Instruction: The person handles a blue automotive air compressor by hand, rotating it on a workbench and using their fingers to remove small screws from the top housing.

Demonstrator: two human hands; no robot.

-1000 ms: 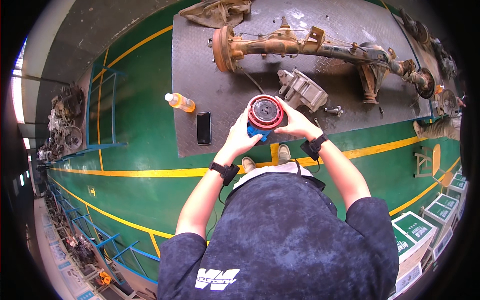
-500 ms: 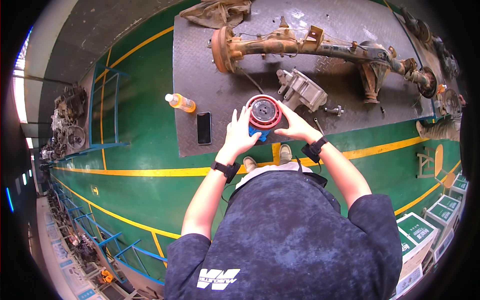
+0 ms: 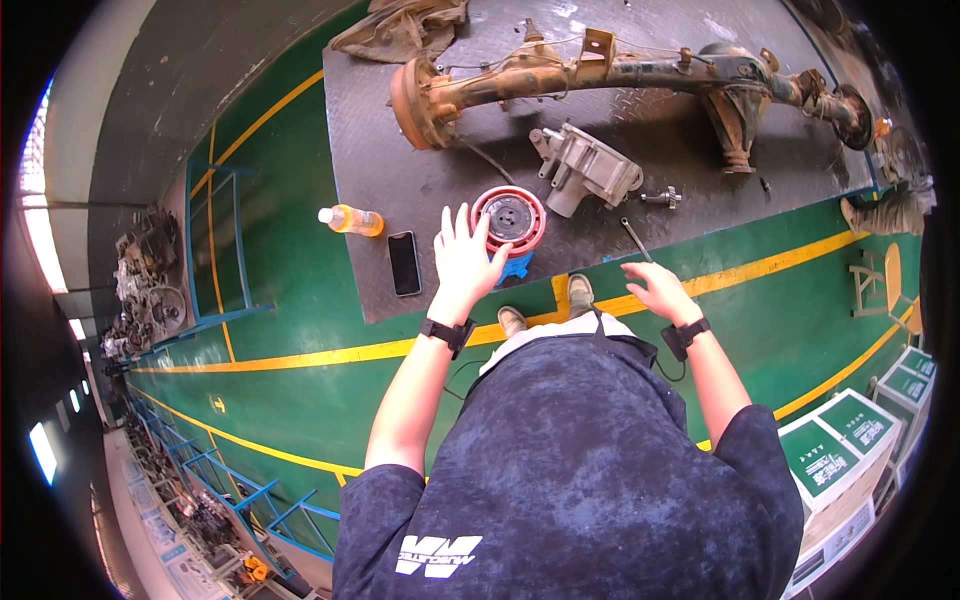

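A round part with a red rim, a dark centre disc and a blue body beneath (image 3: 530, 235) stands near the front edge of the metal table. My left hand (image 3: 463, 258) lies against its left side, fingers spread and thumb at its near rim. My right hand (image 3: 662, 292) is off the part, just beyond the table's front edge, with its fingers apart and nothing in them. Closest to it is a slim wrench (image 3: 634, 240) at that edge. Behind the round part lies a grey cast-metal housing (image 3: 590, 170). A small metal shaft piece (image 3: 662, 198) sits to its right.
A rusty vehicle axle (image 3: 620, 78) spans the back of the table (image 3: 350, 170). At the left are a phone (image 3: 404, 264) and an orange drink bottle (image 3: 352, 220). A brown cloth (image 3: 400, 30) lies at the far left corner. Boxes (image 3: 835, 445) stand at the lower right.
My right hand has let go of the round part and drawn back to the right. My left hand stays at its side. The view has shifted slightly.
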